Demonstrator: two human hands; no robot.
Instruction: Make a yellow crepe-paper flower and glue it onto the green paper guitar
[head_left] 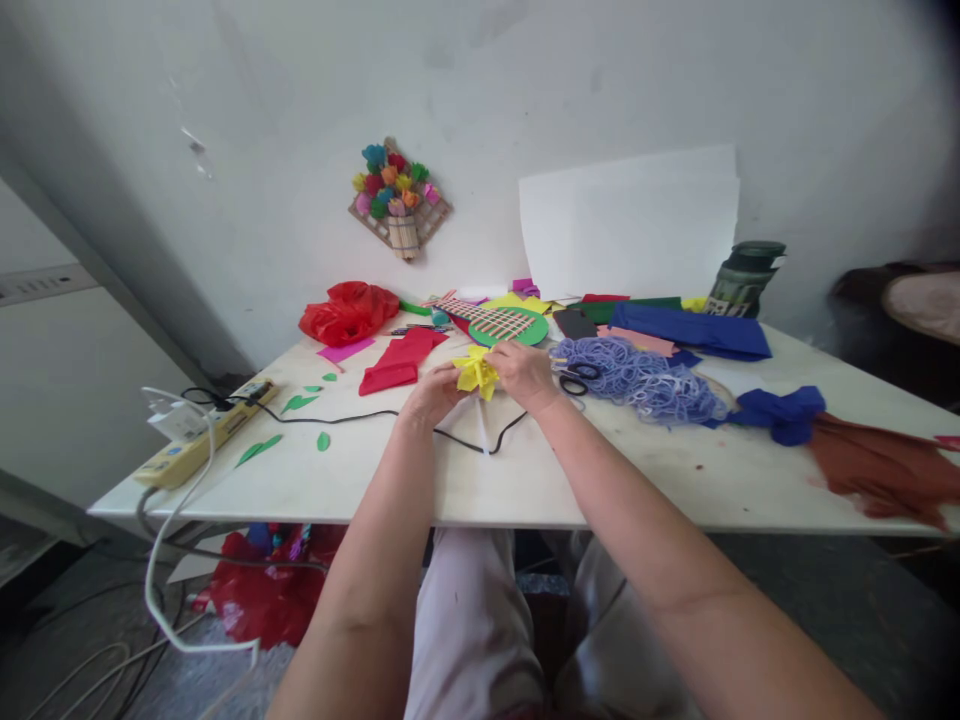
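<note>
Head view: left of the yarn [622, 368], left hand [432, 397] and right hand [523, 376] grip a yellow flower [475, 375], probably light, soft, easily torn; best pinched near its middle.

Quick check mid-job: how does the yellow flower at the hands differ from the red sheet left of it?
The yellow flower is held between the left hand and right hand; the red sheet lies on the table. The yellow flower has ruffled petals, the red sheet mostly straight edges. The yellow flower looks smaller than the red sheet. Both look thin and plain-coloured.
</note>
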